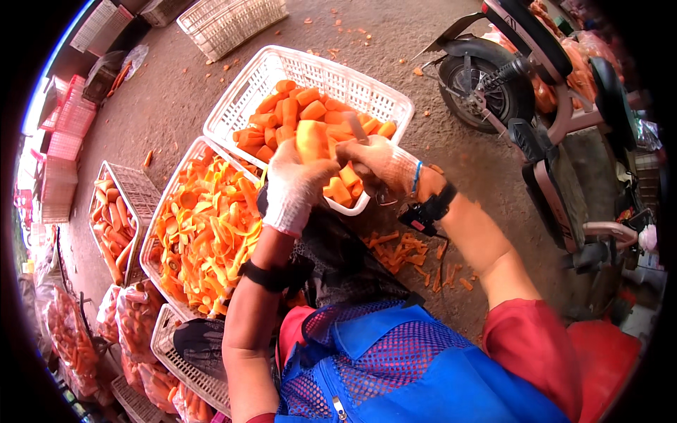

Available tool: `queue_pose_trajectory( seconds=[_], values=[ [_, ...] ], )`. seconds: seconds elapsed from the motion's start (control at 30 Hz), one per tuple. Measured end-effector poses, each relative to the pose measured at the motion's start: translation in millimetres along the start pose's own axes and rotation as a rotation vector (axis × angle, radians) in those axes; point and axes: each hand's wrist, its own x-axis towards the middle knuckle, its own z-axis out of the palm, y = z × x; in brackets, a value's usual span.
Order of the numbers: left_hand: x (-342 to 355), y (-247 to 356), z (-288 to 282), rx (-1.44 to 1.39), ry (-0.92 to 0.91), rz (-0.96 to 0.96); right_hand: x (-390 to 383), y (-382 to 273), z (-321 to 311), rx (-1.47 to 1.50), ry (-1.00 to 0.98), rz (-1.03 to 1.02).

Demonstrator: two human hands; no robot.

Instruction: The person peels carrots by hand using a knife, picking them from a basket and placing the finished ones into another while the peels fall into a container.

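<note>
Left hand (293,180) holds 1 carrot (312,141) (blurred), long axis forward.

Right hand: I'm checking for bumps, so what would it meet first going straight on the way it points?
Most likely the orange carrot held in the left hand, just ahead of the right hand; blur and depth leave unclear whether they touch.
</note>
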Motion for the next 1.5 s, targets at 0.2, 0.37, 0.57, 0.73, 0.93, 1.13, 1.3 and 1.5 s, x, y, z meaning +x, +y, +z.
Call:
queue_pose_trajectory(
  seconds=[0.2, 0.37, 0.57, 0.73, 0.93, 1.13, 1.3, 1.5],
  values=[
    [22, 28, 0, -0.249, -0.167, -0.048, -32, 64, -30, 0.420, 0.312, -0.189],
    [-6, 35, -23, -0.001, -0.118, 0.135, -60, 82, -7, 0.586, 0.280, -0.052],
    [-138, 32, -177, -0.226, 0.231, 0.114, -69, 119, 10, 0.541, 0.132, 0.059],
    [-316, -47, -285, -0.411, 0.962, 0.211, -80, 94, 87, 0.449, 0.139, 0.045],
    [-532, -233, -286, -0.930, 1.517, -0.095, -99, 124, 150, 0.027, -0.156, 0.327],
    [-571, -371, -247, -1.111, 1.194, 0.145, -111, 127, 164, -0.362, -0.230, 0.429],
    [-523, -415, -307, -0.790, 1.433, -0.538, -96, 139, 191, -0.393, -0.012, 0.146],
    [-472, -488, -335, 0.235, 1.145, -1.267, -88, 144, 215, -0.417, 0.100, 0.118]
  ],
)
